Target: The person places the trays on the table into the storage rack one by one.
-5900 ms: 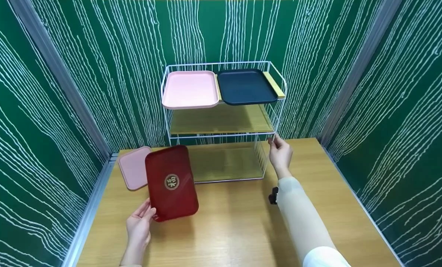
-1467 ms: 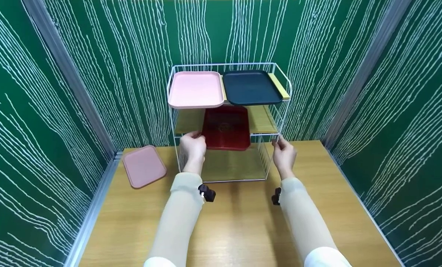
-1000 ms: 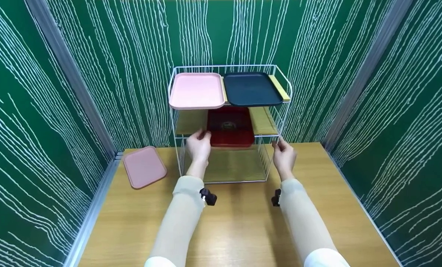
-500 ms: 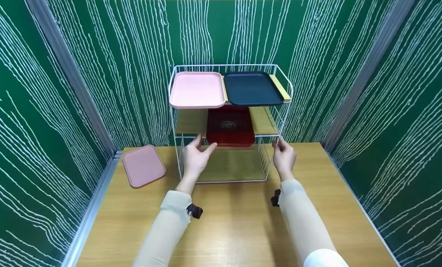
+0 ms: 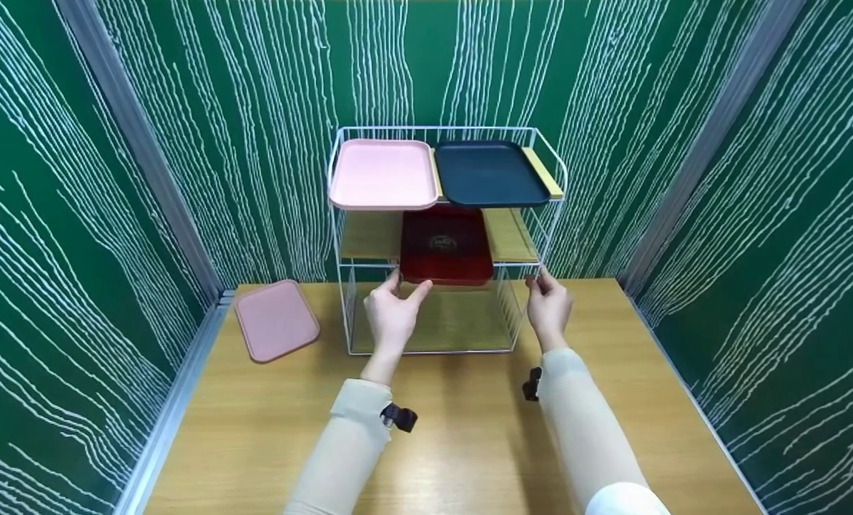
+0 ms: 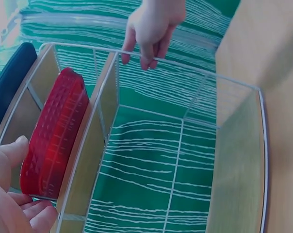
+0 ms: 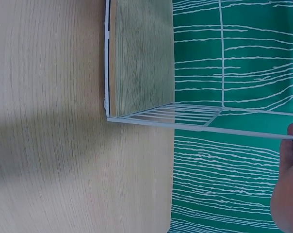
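A glossy red tray (image 5: 444, 245) lies on the middle shelf (image 5: 365, 236) of a white wire rack, its front edge jutting past the shelf. My left hand (image 5: 406, 292) hovers just under that edge with fingers spread, holding nothing. In the left wrist view the red tray (image 6: 54, 136) sits right beside my left hand's thumb (image 6: 15, 148). My right hand (image 5: 540, 280) grips the rack's front right wire. From the left wrist, the right hand's fingers (image 6: 149, 34) curl over that wire, and the right wrist view catches the right hand (image 7: 288, 160) at its edge.
On the rack's top shelf sit a light pink tray (image 5: 382, 174) and a dark blue tray (image 5: 489, 174). A dusty pink tray (image 5: 276, 320) lies on the wooden table (image 5: 469, 443) at the far left. Green patterned walls close in on three sides.
My left hand has carried the red tray from the table onto the middle shelf, let go of it and drawn back a little. The right hand has stayed on the rack's wire.
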Demonstrator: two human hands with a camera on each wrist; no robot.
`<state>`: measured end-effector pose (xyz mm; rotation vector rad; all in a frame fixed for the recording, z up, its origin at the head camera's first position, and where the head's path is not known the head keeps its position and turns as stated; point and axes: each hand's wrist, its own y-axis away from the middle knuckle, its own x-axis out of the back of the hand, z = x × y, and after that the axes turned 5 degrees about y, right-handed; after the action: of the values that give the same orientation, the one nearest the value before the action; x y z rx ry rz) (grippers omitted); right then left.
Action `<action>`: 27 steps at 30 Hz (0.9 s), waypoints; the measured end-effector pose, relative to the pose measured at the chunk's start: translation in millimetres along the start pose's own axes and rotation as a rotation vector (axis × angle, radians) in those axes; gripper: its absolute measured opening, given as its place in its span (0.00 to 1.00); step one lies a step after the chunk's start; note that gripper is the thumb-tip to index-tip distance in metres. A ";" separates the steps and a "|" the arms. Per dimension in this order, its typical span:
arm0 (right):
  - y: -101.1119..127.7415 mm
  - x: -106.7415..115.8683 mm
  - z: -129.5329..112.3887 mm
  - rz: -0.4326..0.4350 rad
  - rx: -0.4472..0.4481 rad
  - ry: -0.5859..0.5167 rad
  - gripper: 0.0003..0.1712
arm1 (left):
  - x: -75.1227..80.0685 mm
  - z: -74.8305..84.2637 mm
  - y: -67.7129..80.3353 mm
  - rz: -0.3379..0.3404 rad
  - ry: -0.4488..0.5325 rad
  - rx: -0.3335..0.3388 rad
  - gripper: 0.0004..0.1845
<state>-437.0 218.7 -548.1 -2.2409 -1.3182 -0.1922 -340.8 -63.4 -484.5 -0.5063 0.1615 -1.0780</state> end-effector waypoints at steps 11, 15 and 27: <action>-0.8 -0.4 3.5 -0.001 -0.001 0.003 0.20 | -15.4 0.8 0.5 0.092 -0.097 0.062 0.25; -0.9 -0.6 2.9 0.004 -0.001 -0.010 0.21 | -21.9 1.5 -0.2 0.100 -0.119 0.096 0.25; 0.2 -2.2 2.6 0.006 0.001 -0.001 0.21 | -35.7 -0.3 -6.2 0.104 -0.109 0.147 0.22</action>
<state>-438.3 218.3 -551.1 -2.2445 -1.3111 -0.1882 -362.8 -34.6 -486.0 -0.4183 0.0121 -0.9506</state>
